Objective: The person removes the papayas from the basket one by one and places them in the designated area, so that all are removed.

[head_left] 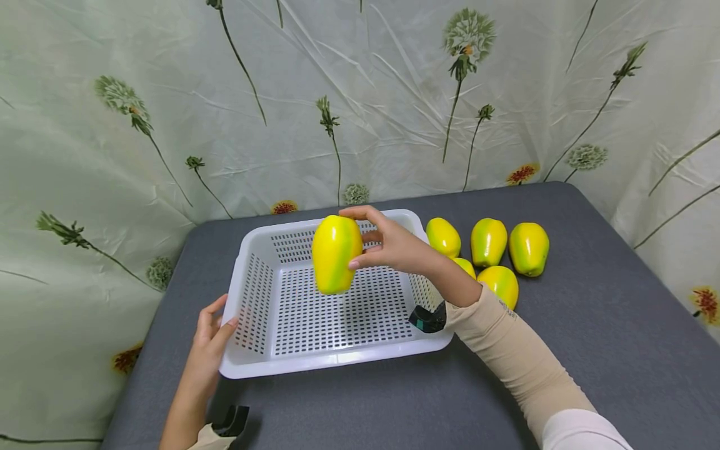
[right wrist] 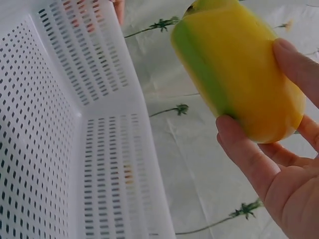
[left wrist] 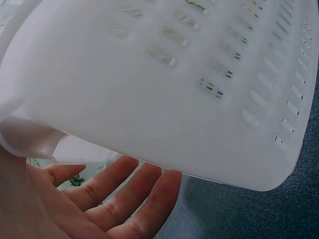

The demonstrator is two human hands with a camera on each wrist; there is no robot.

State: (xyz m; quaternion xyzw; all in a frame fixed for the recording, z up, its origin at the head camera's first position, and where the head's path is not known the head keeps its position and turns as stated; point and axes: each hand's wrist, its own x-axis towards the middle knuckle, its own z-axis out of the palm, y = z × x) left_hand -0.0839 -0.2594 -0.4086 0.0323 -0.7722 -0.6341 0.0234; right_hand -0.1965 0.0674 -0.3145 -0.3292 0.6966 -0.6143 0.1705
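Observation:
A yellow papaya with a green stripe hangs above the white plastic basket. My right hand grips it by one side, with thumb and fingers spread around its end. The right wrist view shows the papaya held beside the basket wall. My left hand holds the basket's left rim, its thumb over the edge. From the left wrist view, the fingertips of my left hand touch the outer wall of the basket. The bottom of the basket is bare where visible.
Several more papayas lie on the grey-covered table, right of the basket; my right forearm partly hides some. Behind the table hangs a pale curtain with a dandelion print.

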